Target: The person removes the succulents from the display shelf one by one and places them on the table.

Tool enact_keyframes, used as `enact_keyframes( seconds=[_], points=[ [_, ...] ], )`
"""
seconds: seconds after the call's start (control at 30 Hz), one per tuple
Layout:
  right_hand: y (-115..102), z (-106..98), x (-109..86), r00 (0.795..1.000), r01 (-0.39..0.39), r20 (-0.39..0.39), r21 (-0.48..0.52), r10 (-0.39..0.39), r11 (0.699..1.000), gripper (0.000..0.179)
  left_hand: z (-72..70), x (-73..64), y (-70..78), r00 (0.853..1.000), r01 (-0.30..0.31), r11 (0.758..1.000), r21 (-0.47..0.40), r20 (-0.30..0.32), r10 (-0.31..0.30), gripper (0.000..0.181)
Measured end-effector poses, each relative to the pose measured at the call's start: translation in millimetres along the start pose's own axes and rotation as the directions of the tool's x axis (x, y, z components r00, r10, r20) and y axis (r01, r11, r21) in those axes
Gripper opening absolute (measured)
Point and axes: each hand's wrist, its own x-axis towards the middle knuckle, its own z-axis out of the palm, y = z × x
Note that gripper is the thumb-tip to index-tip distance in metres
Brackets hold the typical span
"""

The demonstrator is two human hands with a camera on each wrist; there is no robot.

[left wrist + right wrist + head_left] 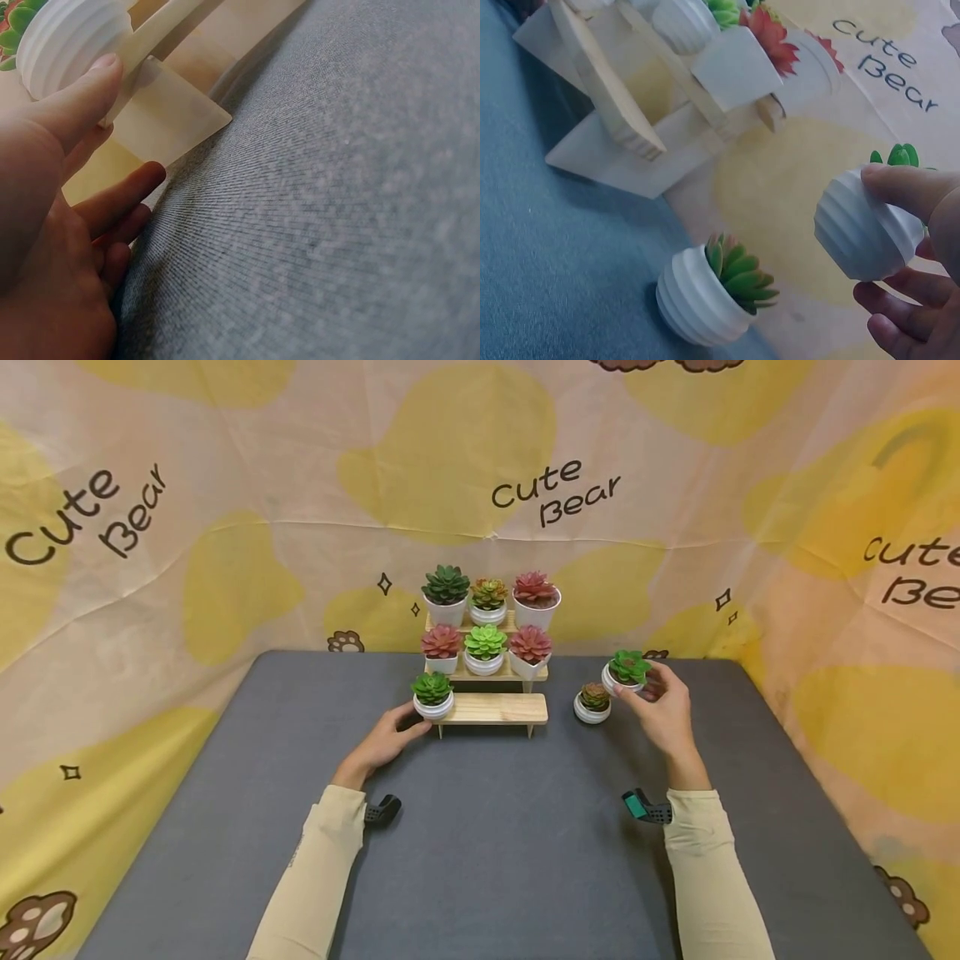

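Note:
On the left end of the lowest shelf stands a green succulent in a ribbed white pot (pixel 433 700). My left hand (pixel 384 742) holds this pot low down at the shelf's end. In the left wrist view its thumb (pixel 90 86) lies against the ribbed pot, and the other fingers spread below. My right hand (pixel 663 706) grips another green succulent in a white pot (pixel 624 675), raised above the table. The right wrist view shows the thumb on the side of that pot (pixel 855 225). Beside it, a reddish-green succulent in a ribbed white pot (pixel 593 706) sits on the table.
A three-tier wooden stand (pixel 491 710) stands at the table's back. Its top and middle tiers each carry three potted succulents, among them a bright green one (pixel 485 647). Behind the grey table (pixel 495 843) hangs a yellow patterned cloth (pixel 450 460).

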Motion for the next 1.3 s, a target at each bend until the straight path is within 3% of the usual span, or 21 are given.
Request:
enact_keyframes(
  seconds=[0.3,0.63,1.0,1.3],
  points=[
    [13.6,-0.3,2.3,0.996,-0.084,-0.029,0.006,0.084,0.996,0.063,0.0,-2.1,-1.8,1.000,0.016,1.000,0.009,-0.005,-0.016,0.060],
    [26.3,-5.7,5.6,0.968,-0.180,-0.173,0.025,0.182,0.983,0.060,1.8,3.8,-2.1,1.000,-0.010,1.000,-0.013,0.006,0.010,0.060],
    [44.7,-15.6,6.3,0.962,-0.273,-0.019,-0.072,0.272,0.959,0.070,-2.2,-0.4,-1.8,1.000,0.001,1.000,-0.023,0.000,-0.001,0.060],
    [58.3,-15.4,6.6,0.948,-0.306,0.041,-0.144,0.315,0.941,0.071,-0.3,-0.7,0.7,1.000,0.008,1.000,-0.004,0.005,-0.008,0.059]
  ],
)
